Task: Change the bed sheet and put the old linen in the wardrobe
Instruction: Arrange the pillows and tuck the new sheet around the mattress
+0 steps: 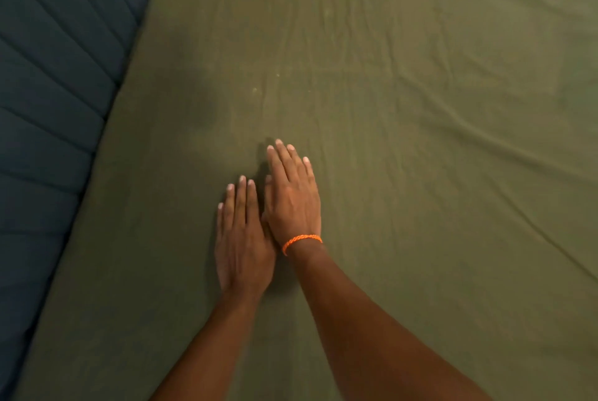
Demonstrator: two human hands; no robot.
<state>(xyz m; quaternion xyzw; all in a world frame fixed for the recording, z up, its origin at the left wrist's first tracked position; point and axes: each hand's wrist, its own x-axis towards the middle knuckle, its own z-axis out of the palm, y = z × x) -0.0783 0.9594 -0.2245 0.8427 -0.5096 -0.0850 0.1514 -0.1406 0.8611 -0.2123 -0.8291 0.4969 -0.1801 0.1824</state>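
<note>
Both hands lie flat, palms down, on the olive-green bed sheet (404, 109), fingers straight and close together, holding nothing. The left hand (242, 238) rests nearer the camera, its fingertips pointing to the far side; the right hand (293, 196) lies just beside it on the right and a little farther out, angled slightly to the left so that its inner edge touches or overlaps the left hand near the thumb and knuckles. An orange braided bracelet (301, 241) circles the right wrist. Both bare forearms run back toward the near edge of the view, the right one from the lower right. The sheet is spread over the bed and fills most of the scene, from the near edge to the far edge and out to the right. It shows shallow creases, mainly a bundle of lines running from far to near through the middle above the hands, and longer diagonal folds on the right. Along the left side the sheet's edge runs diagonally, and beyond it lies a dark blue quilted surface (51, 93) with stitched ribs.
</note>
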